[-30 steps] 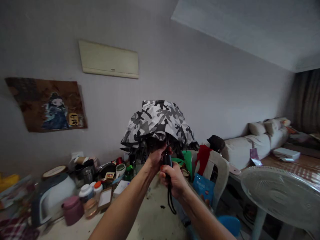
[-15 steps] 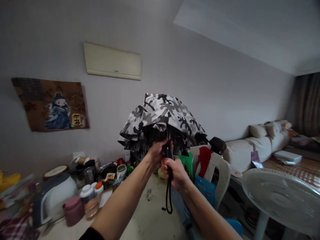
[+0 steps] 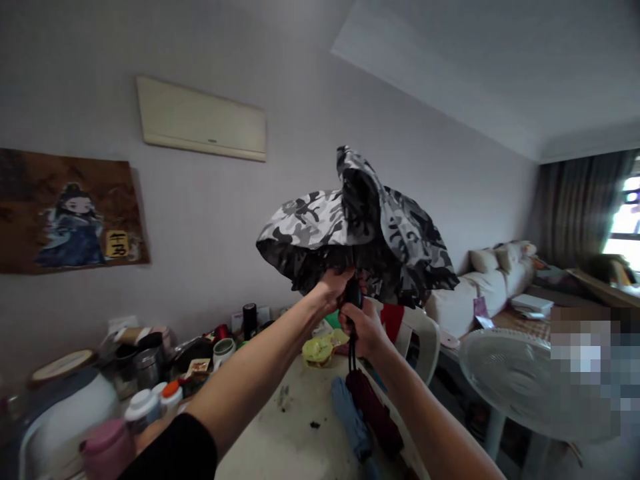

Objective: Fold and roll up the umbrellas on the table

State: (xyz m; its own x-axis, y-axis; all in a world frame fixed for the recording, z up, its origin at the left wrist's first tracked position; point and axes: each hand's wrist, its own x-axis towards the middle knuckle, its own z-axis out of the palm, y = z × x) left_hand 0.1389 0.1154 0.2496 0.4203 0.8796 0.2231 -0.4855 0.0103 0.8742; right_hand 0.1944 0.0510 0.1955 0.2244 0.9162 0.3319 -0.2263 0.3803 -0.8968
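Observation:
A grey, black and white camouflage umbrella (image 3: 307, 217) is held up in front of me, partly spread. One of its panels rises in a fold at the top, and the dark underside shows. Around its black handle my right hand (image 3: 364, 327) is closed, with a wrist cord hanging below. Just above, my left hand (image 3: 336, 288) is closed on the shaft under the canopy; its fingertips are partly hidden. Beneath the hands, a folded blue umbrella (image 3: 351, 415) and a folded dark red umbrella (image 3: 376, 408) lie side by side on the table (image 3: 280, 440).
A yellow-green plastic bag (image 3: 320, 350) lies farther back on the table. Jars, cups, a pink container (image 3: 107, 450) and a white kettle (image 3: 70, 420) crowd the left. A white chair (image 3: 425, 347), a round clear-topped table (image 3: 505, 373) and a sofa (image 3: 453, 300) stand to the right.
My view has turned to the right. The umbrella's canopy has spread and shifted, with one panel now folded upward. Both hands keep their hold. The dark red umbrella has come into sight.

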